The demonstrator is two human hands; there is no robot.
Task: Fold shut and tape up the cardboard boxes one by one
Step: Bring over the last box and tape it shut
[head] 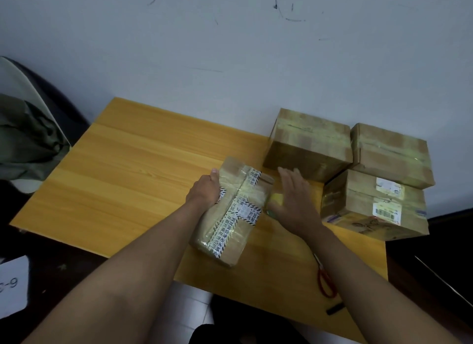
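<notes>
A scuffed white wall (230, 49) backs the wooden table (128, 185). Three taped cardboard boxes (307, 144) cluster far right. The small taped box (235, 215) lies mid-table, left hand (204, 190) gripping its side, right hand (294, 200) flat and open beside a tape roll (275, 203).

A plain packing room: scuffed white wall (230, 49), wooden table (115, 177), taped cardboard boxes (307, 144)

Four cardboard boxes: one taped box (231, 210) at centre, three sealed boxes (308, 144) at two o'clock; one scissors (326, 279); two hands.
</notes>
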